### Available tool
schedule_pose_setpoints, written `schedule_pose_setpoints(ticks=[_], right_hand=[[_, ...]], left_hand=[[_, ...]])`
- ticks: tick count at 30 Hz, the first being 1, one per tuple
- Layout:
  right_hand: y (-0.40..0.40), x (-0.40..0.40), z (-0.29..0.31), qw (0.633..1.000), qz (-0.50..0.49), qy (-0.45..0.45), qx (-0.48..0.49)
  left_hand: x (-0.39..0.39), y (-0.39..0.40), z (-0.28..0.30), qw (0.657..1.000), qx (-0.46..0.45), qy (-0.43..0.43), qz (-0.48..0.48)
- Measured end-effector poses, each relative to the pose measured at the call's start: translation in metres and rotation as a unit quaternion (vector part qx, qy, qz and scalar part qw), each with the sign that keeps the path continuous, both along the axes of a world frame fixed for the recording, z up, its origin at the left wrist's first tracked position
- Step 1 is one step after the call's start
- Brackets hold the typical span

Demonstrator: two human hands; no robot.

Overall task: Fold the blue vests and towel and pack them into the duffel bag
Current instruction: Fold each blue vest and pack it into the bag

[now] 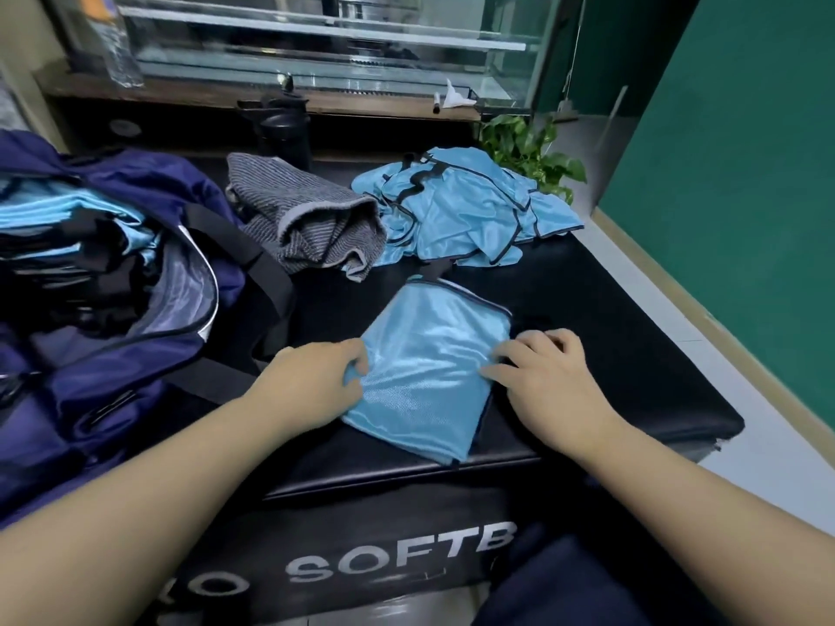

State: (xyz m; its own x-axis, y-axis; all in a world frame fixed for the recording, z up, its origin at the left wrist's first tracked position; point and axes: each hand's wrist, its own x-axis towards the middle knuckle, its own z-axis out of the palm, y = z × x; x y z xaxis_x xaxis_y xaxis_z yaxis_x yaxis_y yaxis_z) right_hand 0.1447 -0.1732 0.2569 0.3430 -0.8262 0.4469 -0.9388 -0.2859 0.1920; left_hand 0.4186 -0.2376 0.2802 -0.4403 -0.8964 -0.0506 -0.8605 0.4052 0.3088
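Both hands are down on a folded blue vest [429,368] that lies flat on the black padded box [632,354] in front of the person. The left hand [311,377] has its fingers curled in at the vest's left edge, pinching the shiny fabric there. The right hand [542,381] sits at the right edge, fingers bent, with the fingertips [494,361] pressed onto the cloth; whether it truly grips the edge or only holds it down I cannot tell. Beyond the folded vest, toward the back of the box, lies a loose heap of blue vests [465,205] with black trim, crumpled and unfolded. Just left of that heap, touching it, is the grey striped towel [307,219], bunched up rather than folded. At the far left the navy duffel bag [113,318] stands open, its black straps [253,259] draped over the near rim, and blue and black fabric already lies inside it. Behind the towel stands a dark bottle [284,128], and behind the vest heap a green leafy plant [537,155]. A glass display case [316,38] runs along the back.
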Motion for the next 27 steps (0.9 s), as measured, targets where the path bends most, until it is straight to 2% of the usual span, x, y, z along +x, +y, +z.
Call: schedule_pose_setpoints(ticks=[2,4,8,9,12,13,15,18,20,23,27], right_hand=[[0.004,0.005,-0.002,0.996,-0.009,-0.021,0.084],[0.017,0.008,-0.003,0.982,0.042,-0.070,0.168],[0.040,0.004,-0.008,0.947,0.127,-0.133,0.264],[0.042,0.001,-0.010,0.946,0.129,-0.140,0.263],[0.041,-0.002,-0.014,0.945,0.119,-0.176,0.248],[0.039,-0.001,-0.013,0.942,0.110,-0.194,0.250],[0.035,0.000,-0.015,0.933,0.094,-0.235,0.256],[0.029,0.005,-0.018,0.925,0.087,-0.284,0.237],[0.022,0.012,-0.016,0.912,0.068,-0.349,0.205],[0.008,0.026,-0.007,0.843,-0.017,-0.496,0.209],[-0.009,0.043,-0.001,0.783,-0.079,-0.590,0.183]], left_hand=[[0.007,0.010,0.001,0.999,0.008,0.040,0.036],[0.012,0.019,-0.001,0.994,0.024,0.092,0.055],[0.016,0.033,-0.009,0.982,0.101,0.161,0.009],[0.019,0.034,-0.010,0.981,0.095,0.168,-0.015],[0.030,0.032,-0.016,0.979,-0.015,0.156,-0.132],[0.034,0.031,-0.019,0.974,-0.024,0.155,-0.166],[0.038,0.031,-0.028,0.964,0.015,0.181,-0.195],[0.035,0.032,-0.038,0.954,0.076,0.237,-0.164],[0.030,0.027,-0.041,0.951,0.071,0.272,-0.132],[0.021,0.019,-0.042,0.953,0.039,0.280,-0.114],[0.008,0.016,-0.037,0.946,0.019,0.323,-0.018]])
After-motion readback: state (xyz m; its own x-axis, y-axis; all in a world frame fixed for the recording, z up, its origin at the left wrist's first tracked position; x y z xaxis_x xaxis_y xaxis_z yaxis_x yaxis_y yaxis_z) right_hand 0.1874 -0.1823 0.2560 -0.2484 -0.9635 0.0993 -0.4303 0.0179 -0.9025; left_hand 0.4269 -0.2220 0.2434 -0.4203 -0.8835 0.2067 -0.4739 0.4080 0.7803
